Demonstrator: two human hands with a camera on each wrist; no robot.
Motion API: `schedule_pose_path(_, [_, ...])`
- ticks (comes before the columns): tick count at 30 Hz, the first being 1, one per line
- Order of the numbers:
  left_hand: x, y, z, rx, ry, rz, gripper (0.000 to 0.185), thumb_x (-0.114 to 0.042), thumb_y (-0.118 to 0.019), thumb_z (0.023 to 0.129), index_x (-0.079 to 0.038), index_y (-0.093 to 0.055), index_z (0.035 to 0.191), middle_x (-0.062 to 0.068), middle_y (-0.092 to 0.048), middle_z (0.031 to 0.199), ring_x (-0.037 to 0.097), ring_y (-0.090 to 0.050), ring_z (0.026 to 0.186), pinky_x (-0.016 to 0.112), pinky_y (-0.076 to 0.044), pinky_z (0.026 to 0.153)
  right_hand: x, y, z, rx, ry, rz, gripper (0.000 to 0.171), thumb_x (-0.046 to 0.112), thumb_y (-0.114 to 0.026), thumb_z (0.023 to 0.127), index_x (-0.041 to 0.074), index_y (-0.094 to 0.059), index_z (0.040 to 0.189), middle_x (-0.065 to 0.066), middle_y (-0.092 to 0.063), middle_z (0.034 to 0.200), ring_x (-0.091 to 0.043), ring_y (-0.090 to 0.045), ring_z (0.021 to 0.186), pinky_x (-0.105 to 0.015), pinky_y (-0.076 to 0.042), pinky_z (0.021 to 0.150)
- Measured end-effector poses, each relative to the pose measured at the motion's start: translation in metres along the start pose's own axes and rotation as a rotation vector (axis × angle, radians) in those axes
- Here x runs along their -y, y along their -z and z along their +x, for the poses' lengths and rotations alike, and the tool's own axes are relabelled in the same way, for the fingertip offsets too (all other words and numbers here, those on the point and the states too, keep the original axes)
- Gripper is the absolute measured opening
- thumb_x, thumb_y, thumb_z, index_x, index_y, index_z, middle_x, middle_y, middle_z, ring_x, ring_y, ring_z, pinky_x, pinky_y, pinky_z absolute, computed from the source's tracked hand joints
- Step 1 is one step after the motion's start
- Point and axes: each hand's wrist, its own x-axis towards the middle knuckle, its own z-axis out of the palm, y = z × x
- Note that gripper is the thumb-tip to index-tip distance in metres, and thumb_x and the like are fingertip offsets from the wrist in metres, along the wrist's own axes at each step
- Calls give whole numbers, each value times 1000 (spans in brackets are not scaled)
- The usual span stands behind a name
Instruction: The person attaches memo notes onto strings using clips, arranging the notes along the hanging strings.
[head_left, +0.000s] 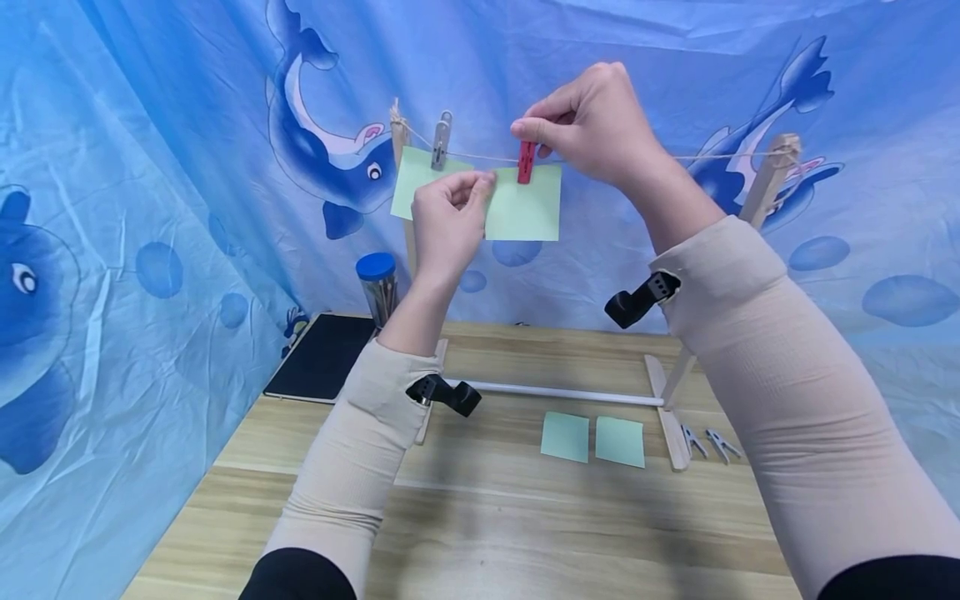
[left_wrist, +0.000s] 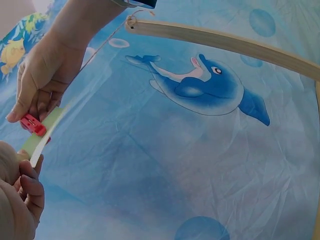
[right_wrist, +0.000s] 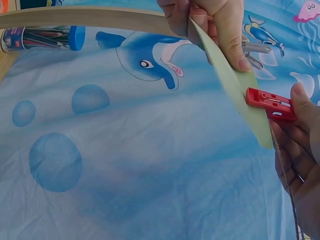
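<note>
My right hand (head_left: 592, 125) pinches the top of a red clothespin (head_left: 526, 163) on the string (head_left: 480, 157). The clothespin's lower end overlaps the upper edge of a green paper square (head_left: 522, 208). My left hand (head_left: 452, 218) pinches that square at its left edge, thumb on the near face. In the right wrist view the red clothespin (right_wrist: 271, 104) bites the paper (right_wrist: 235, 87) beside the string. Left of it hangs another green square (head_left: 411, 179), clipped by a grey clothespin (head_left: 442, 142) and partly hidden behind my left hand.
Wooden posts (head_left: 767, 187) hold the string's ends, joined low by a white rod (head_left: 555, 393). On the table lie two green squares (head_left: 565, 437) and two grey-blue clothespins (head_left: 722, 446). A black notebook (head_left: 322, 358) and a blue-lidded jar (head_left: 377, 283) stand at the back left.
</note>
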Motion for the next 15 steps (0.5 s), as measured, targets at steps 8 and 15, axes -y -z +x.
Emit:
schedule_pose_path(8, [0, 1, 0, 3, 13, -7, 29, -38, -65, 85, -12, -73, 95, 3, -68, 79, 15, -58, 66, 22, -49, 54, 0, -1, -1, 54, -3, -2, 38, 46, -61, 85, 14, -74, 101, -1, -72, 89, -8, -64, 67, -19, -51, 61])
schedule_pose_path(15, [1, 2, 1, 13, 2, 0, 29, -37, -65, 84, -12, -74, 95, 2, -68, 80, 15, -59, 67, 22, -48, 54, -3, -1, -2, 93, 60, 31, 39, 45, -64, 85, 11, -74, 100, -1, -71, 86, -9, -62, 68, -20, -49, 62])
